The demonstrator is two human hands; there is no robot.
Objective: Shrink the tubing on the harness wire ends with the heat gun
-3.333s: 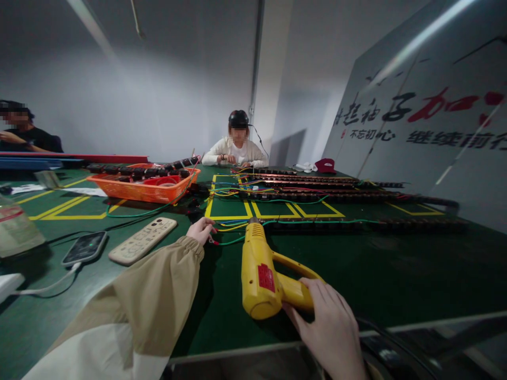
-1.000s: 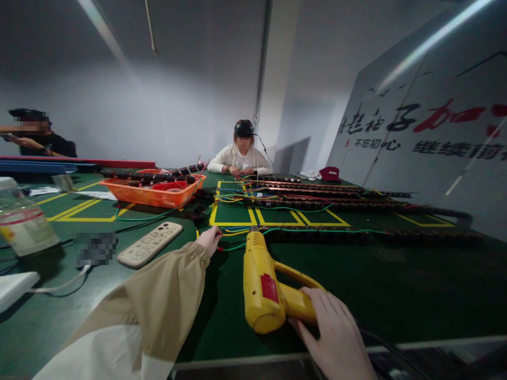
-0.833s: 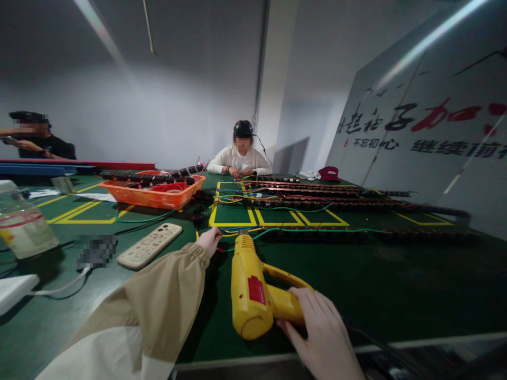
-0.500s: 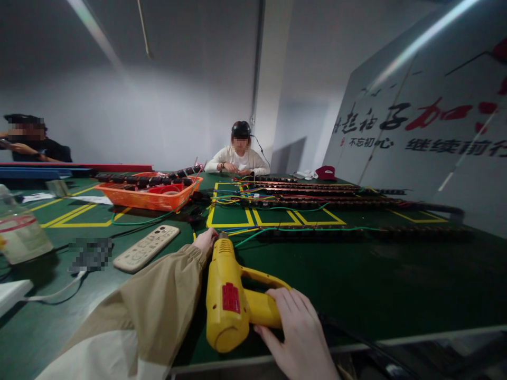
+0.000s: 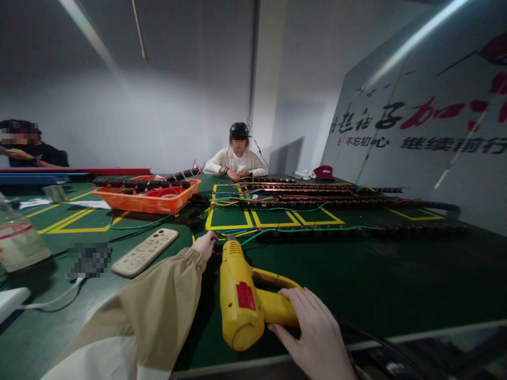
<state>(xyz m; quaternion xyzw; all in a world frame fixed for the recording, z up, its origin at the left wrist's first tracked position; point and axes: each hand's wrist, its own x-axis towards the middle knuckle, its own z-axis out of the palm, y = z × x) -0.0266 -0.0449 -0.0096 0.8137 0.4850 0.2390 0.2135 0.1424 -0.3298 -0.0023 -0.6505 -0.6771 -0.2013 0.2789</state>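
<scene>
A yellow heat gun (image 5: pixel 242 301) with a red label is in my right hand (image 5: pixel 317 330), whose fingers wrap round its handle. The nozzle points away from me, close to the right of my left hand (image 5: pixel 204 245). The fingers of my left hand are closed in a pinch at the near end of several coloured wires (image 5: pixel 237 231); a bit of red shows at the fingertips. These wires run right to a long dark strip (image 5: pixel 317 232) with a green wire along it. My fingers partly hide what lies between them.
Left of my sleeve lie a beige remote control (image 5: pixel 146 252) and a bottle (image 5: pixel 19 237). An orange basket (image 5: pixel 146 201) holds dark strips and a red roll. More wired strips (image 5: pixel 332 201) lie farther back. A co-worker (image 5: pixel 237 155) sits across the table (image 5: pixel 356 279), another person (image 5: pixel 34 148) far left.
The heat gun and my right hand have shifted right, leaving a wider gap between the nozzle and my left hand. Red now shows at my left fingertips.
</scene>
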